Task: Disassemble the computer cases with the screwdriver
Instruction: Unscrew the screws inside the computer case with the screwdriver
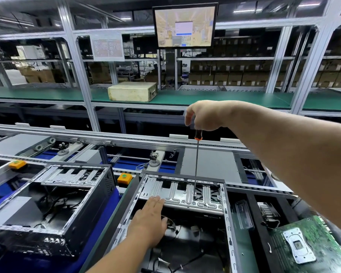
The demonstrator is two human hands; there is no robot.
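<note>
An open computer case (227, 219) lies in front of me with a silver drive bracket (177, 196) across its far end. My right hand (207, 115) grips the black-and-orange handle of a long screwdriver (196, 164), held upright. Its tip sits on a screw spot in the bracket, right of centre. My left hand (149, 221) lies flat with straight fingers on the bracket's near left edge, over the case's dark interior with loose cables. A second open case (98, 201) stands to the left.
A green motherboard (311, 241) with a silver socket plate lies at the right. Two orange-and-green buttons (124, 178) sit on the conveyor rail (126, 137) behind the cases. A beige box (132, 91) rests on the green shelf, below a monitor (185, 25).
</note>
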